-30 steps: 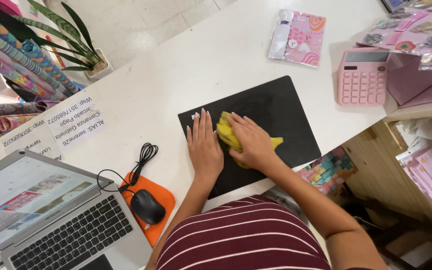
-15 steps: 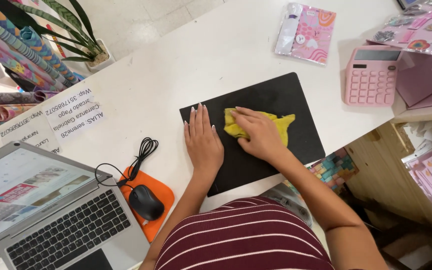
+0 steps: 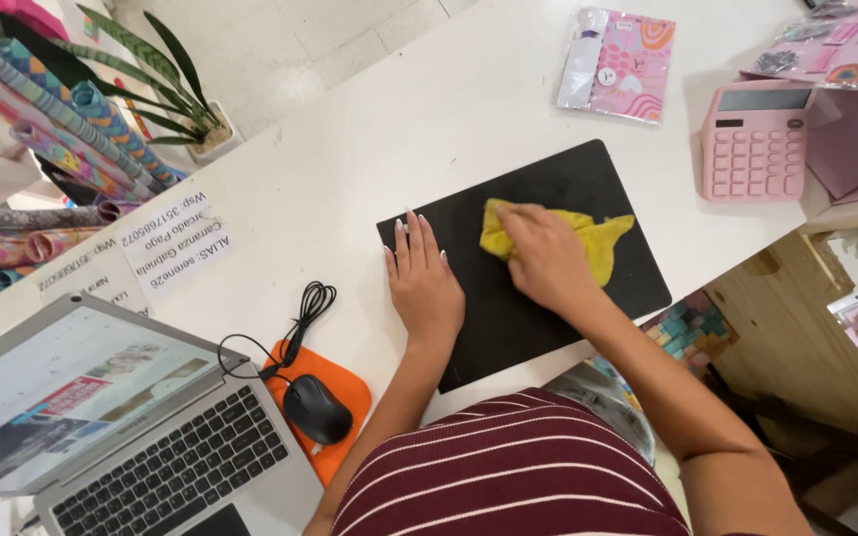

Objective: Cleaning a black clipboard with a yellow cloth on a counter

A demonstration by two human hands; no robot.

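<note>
A black mat lies on the white table in front of me. My left hand rests flat on the mat's left edge, fingers apart, holding nothing. My right hand presses down on a crumpled yellow cloth near the middle of the mat. Part of the cloth sticks out to the right of the hand and part shows above the fingers.
A pink calculator and a pink patterned packet lie at the far right. A black wired mouse sits on an orange pad beside an open laptop. Rolled wrapping papers, a potted plant and paper notes stand left.
My right hand has slid the yellow cloth to the right and a little farther across the mat. My left hand has stayed on the mat's left edge.
</note>
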